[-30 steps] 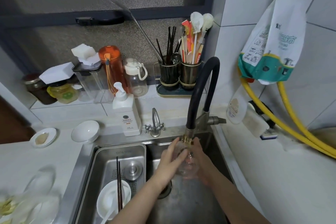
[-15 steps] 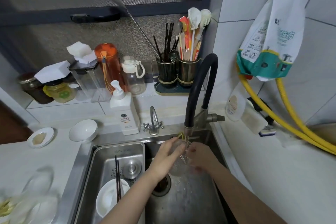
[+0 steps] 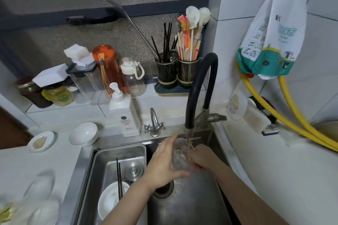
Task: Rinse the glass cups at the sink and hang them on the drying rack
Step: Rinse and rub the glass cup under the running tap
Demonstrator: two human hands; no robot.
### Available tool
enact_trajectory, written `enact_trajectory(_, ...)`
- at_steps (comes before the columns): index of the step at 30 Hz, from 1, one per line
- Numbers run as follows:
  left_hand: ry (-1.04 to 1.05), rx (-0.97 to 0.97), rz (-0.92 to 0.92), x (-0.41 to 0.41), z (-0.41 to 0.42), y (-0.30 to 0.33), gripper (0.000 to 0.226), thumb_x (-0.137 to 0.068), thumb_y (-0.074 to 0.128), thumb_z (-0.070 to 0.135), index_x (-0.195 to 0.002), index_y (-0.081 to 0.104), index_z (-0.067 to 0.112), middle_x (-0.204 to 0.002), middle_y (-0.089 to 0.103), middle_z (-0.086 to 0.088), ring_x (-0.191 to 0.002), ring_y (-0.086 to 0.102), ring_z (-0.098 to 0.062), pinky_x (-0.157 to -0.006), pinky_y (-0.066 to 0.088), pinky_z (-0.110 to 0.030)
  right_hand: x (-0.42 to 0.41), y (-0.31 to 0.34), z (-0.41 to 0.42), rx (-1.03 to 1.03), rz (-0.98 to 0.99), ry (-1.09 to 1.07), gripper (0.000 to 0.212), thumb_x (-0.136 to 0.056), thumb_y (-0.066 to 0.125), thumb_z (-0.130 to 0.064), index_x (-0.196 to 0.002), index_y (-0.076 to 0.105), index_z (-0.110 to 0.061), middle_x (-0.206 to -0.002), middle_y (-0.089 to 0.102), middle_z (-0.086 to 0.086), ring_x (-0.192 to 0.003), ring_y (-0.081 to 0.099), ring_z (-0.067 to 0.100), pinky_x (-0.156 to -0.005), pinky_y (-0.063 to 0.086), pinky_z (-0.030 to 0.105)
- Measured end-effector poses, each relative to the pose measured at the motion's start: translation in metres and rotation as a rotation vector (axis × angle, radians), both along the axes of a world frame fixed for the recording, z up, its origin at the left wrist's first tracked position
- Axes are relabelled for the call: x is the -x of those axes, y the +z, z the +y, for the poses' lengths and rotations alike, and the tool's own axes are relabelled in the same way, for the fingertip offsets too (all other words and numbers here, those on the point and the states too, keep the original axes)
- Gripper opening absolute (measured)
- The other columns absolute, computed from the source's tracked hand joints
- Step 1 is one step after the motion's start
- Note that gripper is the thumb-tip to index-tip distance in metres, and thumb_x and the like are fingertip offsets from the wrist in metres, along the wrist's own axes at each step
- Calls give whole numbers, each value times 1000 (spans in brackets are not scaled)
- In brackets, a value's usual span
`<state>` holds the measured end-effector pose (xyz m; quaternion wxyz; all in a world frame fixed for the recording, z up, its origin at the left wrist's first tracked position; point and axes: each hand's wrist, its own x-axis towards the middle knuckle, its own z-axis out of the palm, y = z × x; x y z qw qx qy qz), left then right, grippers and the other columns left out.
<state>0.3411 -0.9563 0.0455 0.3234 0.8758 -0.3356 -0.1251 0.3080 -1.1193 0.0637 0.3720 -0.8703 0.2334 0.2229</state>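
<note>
A clear glass cup (image 3: 180,155) sits under the black faucet (image 3: 197,86), tilted with its mouth toward the spout, and water runs into it. My left hand (image 3: 162,164) wraps the cup's left side and base. My right hand (image 3: 200,159) grips it from the right, fingers at the rim. Both hands are over the steel sink basin (image 3: 192,204), above the drain (image 3: 163,189). More clear glasses (image 3: 39,188) stand blurred on the counter at the lower left. No drying rack is in view.
A steel tray insert (image 3: 102,157) in the left sink holds a white plate (image 3: 111,201) and dark chopsticks (image 3: 119,179). A soap pump bottle (image 3: 124,115), a small tap (image 3: 154,122), a white bowl (image 3: 83,133) and a small dish (image 3: 41,141) line the counter. Yellow hoses (image 3: 292,115) run along the right wall.
The cup has gone from held low and upright between both hands to tilted up under the spout, with water now running into its mouth. My hands shifted slightly around it.
</note>
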Motion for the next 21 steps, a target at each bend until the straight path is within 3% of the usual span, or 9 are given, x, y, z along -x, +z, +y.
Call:
enact_trajectory(2,-7,-31,-75,-3,0,1,115,-60,78,60,-149,13,26,-148,26,10,-138,22,-6,-117,18,-23,1,-5,-3,-62,-35,-24,29,-81,55,-11,-52,57,-12,-32,51,-3,-31,46,6,-42,39,18)
enact_trajectory(4,-39,-64,-145,-3,-3,2,108,-62,77,56,-148,19,23,-147,29,6,-137,25,-9,-117,20,-26,0,-11,-3,-72,-23,1,22,-80,58,-9,-58,59,-11,-38,55,-3,-34,50,6,-43,41,20)
enact_trajectory(6,-60,-86,-168,-4,-6,3,105,-62,76,54,-146,23,20,-147,32,4,-137,27,-11,-117,21,-29,-5,-17,-1,-52,-42,-6,7,-82,61,-13,-77,64,-9,-63,67,2,-55,64,13,-54,50,24)
enact_trajectory(9,-48,-68,-100,-4,-8,6,102,-61,78,49,-144,27,21,-143,35,7,-132,30,-9,-115,22,-23,-13,-22,-4,233,-196,4,31,-84,62,-35,-106,53,-16,-98,66,-1,-92,65,18,-80,52,34)
enact_trajectory(11,-46,-34,-31,-5,-7,8,99,-60,81,45,-142,29,25,-138,36,12,-129,32,-6,-110,22,-16,-16,-22,-8,267,-338,124,26,-81,61,-43,-100,53,-27,-99,63,-6,-95,62,15,-84,51,37)
enact_trajectory(14,-62,30,149,-10,-1,12,94,-59,85,41,-135,30,45,-136,37,20,-129,34,0,-112,26,-18,-17,-15,-14,84,-469,320,12,-83,62,-34,-80,54,-41,-84,61,-14,-86,62,12,-83,52,35)
enact_trajectory(16,-78,44,237,-13,3,17,91,-60,85,38,-125,25,61,-134,36,24,-129,34,2,-111,27,-19,-15,-7,-11,22,-431,331,9,-89,59,-24,-82,63,-28,-81,66,-7,-84,66,15,-82,53,38)
enact_trajectory(18,-97,0,228,-13,5,22,93,-64,83,35,-124,18,64,-134,32,25,-129,26,1,-108,22,-17,-17,-9,-9,70,-436,286,18,-91,54,-22,-89,66,-8,-85,70,7,-83,67,21,-81,53,42)
enact_trajectory(21,-64,-9,104,-10,4,22,100,-69,77,30,-139,9,52,-143,19,20,-136,15,-1,-111,13,-16,-20,-10,-6,164,-363,143,27,-95,47,-28,-92,67,-11,-87,71,5,-82,67,20,-82,55,41)
